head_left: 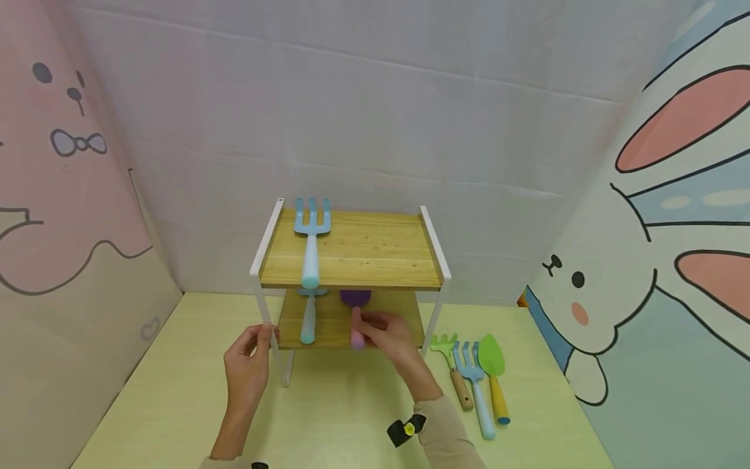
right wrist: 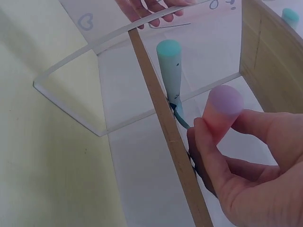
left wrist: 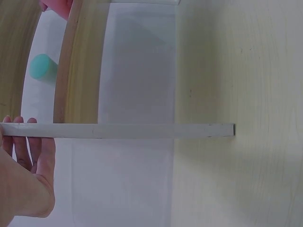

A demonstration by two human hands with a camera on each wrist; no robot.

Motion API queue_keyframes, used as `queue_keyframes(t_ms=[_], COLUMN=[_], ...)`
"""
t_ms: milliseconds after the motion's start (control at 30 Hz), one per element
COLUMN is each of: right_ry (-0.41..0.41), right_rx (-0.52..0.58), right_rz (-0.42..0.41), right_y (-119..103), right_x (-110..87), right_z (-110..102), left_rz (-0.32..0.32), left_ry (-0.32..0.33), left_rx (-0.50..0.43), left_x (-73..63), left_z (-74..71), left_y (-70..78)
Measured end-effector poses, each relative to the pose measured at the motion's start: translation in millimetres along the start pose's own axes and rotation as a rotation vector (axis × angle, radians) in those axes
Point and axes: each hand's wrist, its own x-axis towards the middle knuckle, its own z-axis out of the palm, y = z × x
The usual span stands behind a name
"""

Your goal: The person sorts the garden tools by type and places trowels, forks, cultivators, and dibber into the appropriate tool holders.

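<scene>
A two-tier rack with wooden shelves (head_left: pixel 375 251) and a white metal frame stands on the table. My left hand (head_left: pixel 247 365) holds its left front leg (left wrist: pixel 142 131), fingers behind the bar in the left wrist view. At the lower shelf, my right hand (head_left: pixel 389 335) pinches the pink handle (right wrist: pixel 221 111) of a garden tool with a purple head (head_left: pixel 355 298), partly hidden under the upper shelf. Left of it on that shelf lies a blue hand fork (head_left: pixel 308 322), handle outward. Another blue hand fork (head_left: pixel 312 251) lies on the upper shelf's left side.
Right of the rack, on the table (head_left: pixel 545 391), lie a green hand rake (head_left: pixel 459 384) with a wooden handle, a blue hand fork (head_left: pixel 479 397) and a green trowel (head_left: pixel 492 358) with a yellow handle. A pale curtain (head_left: pixel 375 130) hangs close behind the rack.
</scene>
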Motion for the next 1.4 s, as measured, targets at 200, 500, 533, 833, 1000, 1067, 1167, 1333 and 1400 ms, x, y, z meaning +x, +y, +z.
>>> queue_keyframes(t_ms=[200, 500, 533, 833, 1000, 1067, 1167, 1333, 1400], right_ry=[0.028, 0.073, 0.073, 0.092, 0.098, 0.099, 0.101, 0.100, 0.098], right_rx=[-0.100, -0.217, -0.214, -0.227, -0.249, -0.249, -0.246, -0.238, -0.232], right_rz=[-0.047, -0.112, -0.115, -0.140, -0.164, -0.169, -0.174, -0.189, -0.189], right_y=[-1.9, -3.3, -3.5, -5.6, -4.1, -3.7, -2.9, -2.1, -1.6], right_x=[5.3, 13.0, 13.3, 12.5, 12.3, 11.9, 10.3, 5.0, 2.5], right_z=[4.9, 10.5, 10.9, 13.4, 13.0, 12.8, 12.1, 10.1, 9.1], left_rz=[-0.006, -0.048, -0.049, -0.009, -0.014, -0.007, -0.003, -0.005, -0.004], left_ry=[0.001, 0.012, 0.012, 0.003, 0.012, 0.010, 0.010, 0.015, 0.016], left_rx=[0.000, 0.008, 0.007, -0.003, -0.001, -0.006, -0.026, -0.025, -0.022], left_x=[1.3, 8.1, 7.9, 3.4, 7.2, 7.7, 7.9, 7.5, 7.5], left_z=[0.6, -0.2, -0.2, 0.2, -0.4, -0.9, -1.2, -0.8, -1.1], left_y=[-6.2, -37.2, -35.9, -14.9, -34.3, -37.2, -38.6, -37.8, -37.7])
